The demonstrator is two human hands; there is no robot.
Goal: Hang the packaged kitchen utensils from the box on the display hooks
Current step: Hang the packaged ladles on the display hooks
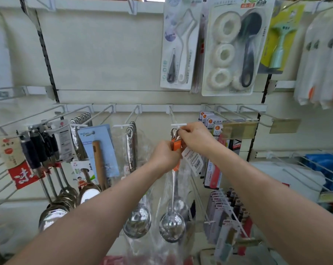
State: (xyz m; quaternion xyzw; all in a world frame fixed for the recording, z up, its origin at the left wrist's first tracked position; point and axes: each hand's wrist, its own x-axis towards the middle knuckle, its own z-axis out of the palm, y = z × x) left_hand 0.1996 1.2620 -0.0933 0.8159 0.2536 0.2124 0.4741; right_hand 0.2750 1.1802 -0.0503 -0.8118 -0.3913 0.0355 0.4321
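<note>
At front end of display hook [178, 124]: packaged ladle [176, 146], with orange handle, steel loop on top, shiny round bowl hanging low, clear bag around it, white printed tag [193, 161] beside handle. Left hand [164, 156] grips the orange handle. Right hand [197, 139] pinches the loop just under the hook's tip. Steel ladles [132, 148] hang on next hook left.

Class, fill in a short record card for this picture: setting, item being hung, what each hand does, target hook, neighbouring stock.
setting: shop display wall
item: orange-handled ladle in clear wrap, bowl hanging down
left hand: grips the orange handle
right hand: fingers pinch the ladle's top loop by the hook's tip
target hook: white wire, tip just above the loop; whether the loop is on cannot be told
neighbour: steel ladles on the next hook to the left
</note>
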